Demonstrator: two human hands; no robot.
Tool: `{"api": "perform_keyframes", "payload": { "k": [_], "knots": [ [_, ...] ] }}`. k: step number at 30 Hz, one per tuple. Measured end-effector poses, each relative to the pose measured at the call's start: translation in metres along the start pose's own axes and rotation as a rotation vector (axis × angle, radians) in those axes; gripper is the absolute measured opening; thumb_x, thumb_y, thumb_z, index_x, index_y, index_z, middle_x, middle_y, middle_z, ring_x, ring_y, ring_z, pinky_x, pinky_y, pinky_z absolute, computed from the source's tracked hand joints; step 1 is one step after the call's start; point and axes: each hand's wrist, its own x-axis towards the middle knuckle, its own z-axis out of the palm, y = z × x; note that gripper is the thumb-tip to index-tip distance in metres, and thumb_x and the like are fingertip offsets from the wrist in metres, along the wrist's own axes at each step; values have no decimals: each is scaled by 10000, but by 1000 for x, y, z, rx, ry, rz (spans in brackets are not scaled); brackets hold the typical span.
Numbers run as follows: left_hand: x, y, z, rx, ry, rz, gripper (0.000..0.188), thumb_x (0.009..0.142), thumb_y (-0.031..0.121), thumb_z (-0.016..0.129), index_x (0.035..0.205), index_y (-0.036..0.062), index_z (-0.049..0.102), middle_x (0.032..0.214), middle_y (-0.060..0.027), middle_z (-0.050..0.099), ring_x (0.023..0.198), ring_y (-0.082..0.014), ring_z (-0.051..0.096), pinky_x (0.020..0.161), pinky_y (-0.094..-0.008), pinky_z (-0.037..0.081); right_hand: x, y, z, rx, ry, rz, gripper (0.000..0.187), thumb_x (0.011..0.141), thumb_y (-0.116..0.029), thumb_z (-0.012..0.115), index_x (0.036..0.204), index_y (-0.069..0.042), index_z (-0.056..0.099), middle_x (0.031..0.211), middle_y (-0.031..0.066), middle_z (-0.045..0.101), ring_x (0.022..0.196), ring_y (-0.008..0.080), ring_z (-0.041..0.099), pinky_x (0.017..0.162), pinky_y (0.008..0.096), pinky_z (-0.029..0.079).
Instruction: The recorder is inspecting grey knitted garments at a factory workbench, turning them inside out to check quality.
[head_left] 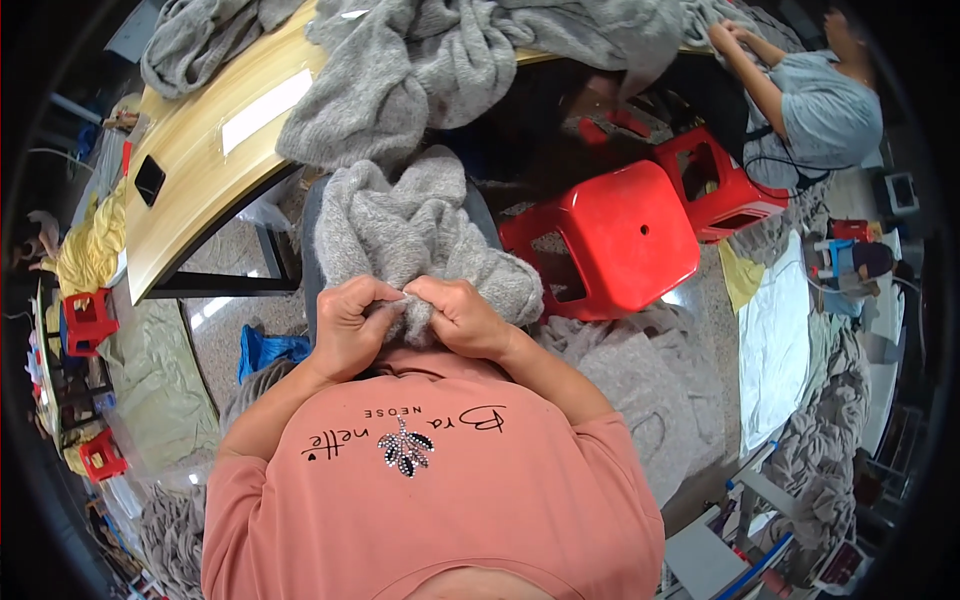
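Observation:
A soft, fuzzy grey knit piece [415,225] lies bunched over my lap; its full shape is lost in the folds. My left hand [350,325] is closed at its near edge, thumb and fingers pinching the knit. Right beside it, my right hand [462,318] pinches the same edge, thumb turned toward the left one. The fingertips of both hands almost meet. Whether something small, such as a thread, is between them I cannot make out.
More grey knits [400,90] are heaped on the wooden table [215,150] ahead, with a black phone [149,179] at its left. Red stools [640,235] stand to my right. Grey knits [640,390] cover the floor beside me. A co-worker [825,110] sits at the far right.

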Motion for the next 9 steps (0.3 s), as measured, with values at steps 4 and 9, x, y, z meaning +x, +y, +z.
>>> {"api": "perform_keyframes", "payload": {
  "k": [4, 9],
  "knots": [
    [2, -1, 4, 16, -32, -27, 85, 658, -42, 643, 710, 12, 603, 622, -56, 577, 561, -97, 529, 518, -223, 402, -4, 1, -5, 101, 4, 35, 307, 659, 45, 408, 930, 14, 548, 831, 200, 568, 781, 348, 565, 681, 366, 444],
    [21, -5, 5, 27, -86, -49, 87, 654, 2, 678, 714, 19, 618, 629, -94, 587, 532, -149, 552, 487, -246, 409, 1, 10, -11, 201, 10, 159, 329, 652, 52, 402, 939, 15, 559, 826, 192, 579, 785, 276, 586, 702, 336, 444]
  ]
}}
